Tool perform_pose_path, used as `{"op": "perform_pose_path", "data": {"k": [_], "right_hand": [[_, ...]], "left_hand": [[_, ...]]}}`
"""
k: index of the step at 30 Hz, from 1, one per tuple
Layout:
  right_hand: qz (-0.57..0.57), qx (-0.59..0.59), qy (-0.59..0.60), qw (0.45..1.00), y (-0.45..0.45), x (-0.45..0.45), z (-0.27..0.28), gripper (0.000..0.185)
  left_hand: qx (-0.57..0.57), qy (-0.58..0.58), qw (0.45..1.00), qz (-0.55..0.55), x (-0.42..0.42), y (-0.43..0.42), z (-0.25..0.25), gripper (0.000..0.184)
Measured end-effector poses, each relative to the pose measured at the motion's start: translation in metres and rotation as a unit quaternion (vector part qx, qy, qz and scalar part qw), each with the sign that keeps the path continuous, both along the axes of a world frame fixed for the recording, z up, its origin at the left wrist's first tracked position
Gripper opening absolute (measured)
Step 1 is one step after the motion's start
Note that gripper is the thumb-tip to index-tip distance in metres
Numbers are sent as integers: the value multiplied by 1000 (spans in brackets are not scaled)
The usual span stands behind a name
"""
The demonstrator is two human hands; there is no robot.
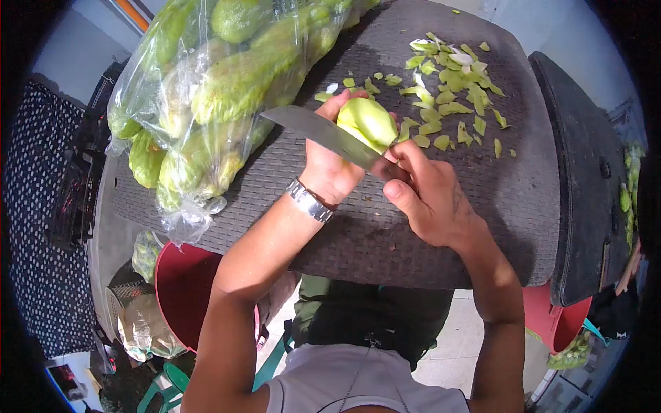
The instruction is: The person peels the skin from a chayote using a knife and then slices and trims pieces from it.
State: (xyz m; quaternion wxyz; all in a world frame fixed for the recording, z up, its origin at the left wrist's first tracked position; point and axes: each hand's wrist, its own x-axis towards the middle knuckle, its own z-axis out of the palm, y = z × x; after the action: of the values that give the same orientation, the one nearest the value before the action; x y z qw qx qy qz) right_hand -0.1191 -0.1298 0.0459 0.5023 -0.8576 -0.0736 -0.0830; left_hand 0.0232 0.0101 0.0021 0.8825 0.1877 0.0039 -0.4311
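My left hand (329, 168), with a metal watch at the wrist, holds a peeled pale green chayote (370, 121) above the table. My right hand (434, 199) grips the handle of a wide-bladed knife (320, 134). The blade points up and to the left, crossing in front of my left palm and along the lower side of the chayote. Behind the chayote, green peelings (451, 96) lie scattered on the dark woven tabletop (351, 241).
A clear plastic bag (227, 89) full of green chayotes lies on the table's left side. A red bin (186, 289) stands below the left front edge, another red container (568, 320) at the lower right. A dark chair back (585, 186) rises along the right edge.
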Motion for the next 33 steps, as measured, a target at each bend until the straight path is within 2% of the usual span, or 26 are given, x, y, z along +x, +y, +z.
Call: {"op": "perform_pose_path", "data": {"k": [2,6,9,18,23,24,25,27,28,30,33], "right_hand": [[-3,5,-25,1000,1,1,-2,42],[0,31,0,1000,0,2,-1,43],[-2,35,-13,999,-1,3,-4,43],[13,46,-17,999,-7,6,0,41],[-5,30,-15,999,-12,5,5,45],[-23,40,22,999,-14,6,5,48],[-43,49,59,996,-18,6,6,51],[-111,96,115,982,-30,6,5,56],[-157,135,134,969,-39,6,2,59],[-214,221,133,942,-44,8,9,58],[-229,219,131,939,-48,8,18,54]], "left_hand": [[-1,-5,1000,7,0,-1,-1,31],[38,-62,996,46,-4,-2,3,29],[47,-33,997,44,-7,-3,8,29],[88,-59,991,80,-14,-7,6,28],[103,-22,990,95,-18,-12,5,37],[98,-14,991,89,-18,-14,12,40],[156,-75,978,117,-27,-15,28,51],[173,-115,976,70,-22,-14,31,61],[184,-61,977,89,-17,-18,26,53],[201,-161,965,54,-15,-17,20,48],[213,-283,935,-11,-12,-13,19,49]]}}
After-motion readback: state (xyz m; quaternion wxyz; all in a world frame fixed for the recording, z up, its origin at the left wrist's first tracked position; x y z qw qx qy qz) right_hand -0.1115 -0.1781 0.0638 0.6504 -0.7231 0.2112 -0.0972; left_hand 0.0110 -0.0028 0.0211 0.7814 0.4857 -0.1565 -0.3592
